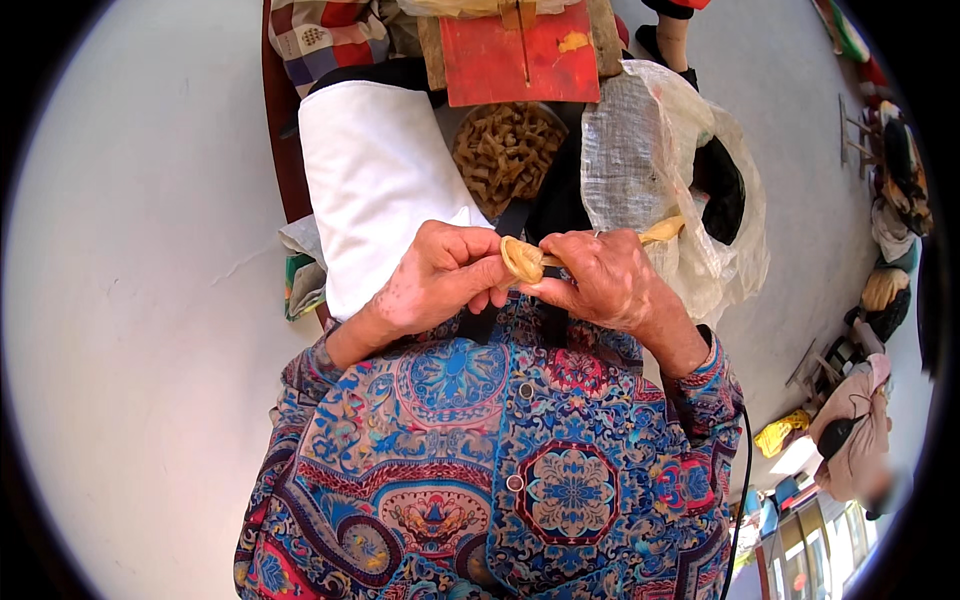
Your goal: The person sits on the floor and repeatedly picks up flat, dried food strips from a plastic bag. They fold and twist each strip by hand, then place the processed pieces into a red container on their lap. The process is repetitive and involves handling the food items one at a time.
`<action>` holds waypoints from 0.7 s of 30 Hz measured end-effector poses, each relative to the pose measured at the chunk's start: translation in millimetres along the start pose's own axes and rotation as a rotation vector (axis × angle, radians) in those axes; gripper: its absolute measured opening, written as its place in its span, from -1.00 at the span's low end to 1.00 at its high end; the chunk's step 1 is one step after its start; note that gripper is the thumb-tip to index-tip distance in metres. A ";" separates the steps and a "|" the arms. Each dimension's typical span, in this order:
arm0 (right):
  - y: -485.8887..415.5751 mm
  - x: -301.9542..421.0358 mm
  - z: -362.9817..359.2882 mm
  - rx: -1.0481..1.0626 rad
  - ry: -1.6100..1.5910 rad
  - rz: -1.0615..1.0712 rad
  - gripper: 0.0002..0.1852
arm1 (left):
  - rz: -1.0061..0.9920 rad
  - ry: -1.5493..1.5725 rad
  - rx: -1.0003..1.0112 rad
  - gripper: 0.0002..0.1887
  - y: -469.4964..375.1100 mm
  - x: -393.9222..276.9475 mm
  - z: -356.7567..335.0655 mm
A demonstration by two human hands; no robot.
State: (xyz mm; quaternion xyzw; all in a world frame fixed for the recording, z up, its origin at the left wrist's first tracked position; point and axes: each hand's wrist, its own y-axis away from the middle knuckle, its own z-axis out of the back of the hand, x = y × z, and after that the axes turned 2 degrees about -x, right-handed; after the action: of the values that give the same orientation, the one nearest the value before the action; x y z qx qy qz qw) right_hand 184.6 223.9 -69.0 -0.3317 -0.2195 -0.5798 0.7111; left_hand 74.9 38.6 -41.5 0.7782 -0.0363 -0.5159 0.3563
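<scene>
My left hand (442,274) pinches the rounded, cupped end of a pale tan, folded strip (523,259) between thumb and fingers. The material of the strip cannot be told. My right hand (607,277), with a ring on one finger, grips the same strip just to the right. The strip's twisted tail comes out beyond my right hand, beside a translucent woven plastic sack (637,165). Part of the strip is hidden under my right fingers. Ahead of my hands, a round bowl (561,120) holds many short, tan-brown folded pieces (506,157).
A red board (517,60) on a wooden frame (431,52) overhangs the bowl's far side. White cloth (382,180) covers my left thigh. Another person's foot (671,45) is at the upper right. People sit along the right rim, near a yellow bag (781,433).
</scene>
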 end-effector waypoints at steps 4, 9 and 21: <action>2.3 -1.0 3.9 0.013 -0.037 -0.002 -0.68 | -0.040 -0.065 0.046 -0.80 4.3 -1.6 10.6; 4.3 3.5 13.9 0.114 -0.061 -0.019 -0.80 | -0.082 -0.082 0.111 -0.79 11.2 -1.4 22.3; 2.1 0.1 14.9 0.054 -0.470 -0.144 -0.86 | -0.115 -0.178 0.117 -0.80 23.2 -3.5 33.9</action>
State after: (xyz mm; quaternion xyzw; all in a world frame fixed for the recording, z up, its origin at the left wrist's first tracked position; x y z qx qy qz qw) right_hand 187.7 234.8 -59.2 -0.4219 -0.4172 -0.5298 0.6060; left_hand 52.4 5.3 -32.3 0.7495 -0.0531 -0.5997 0.2752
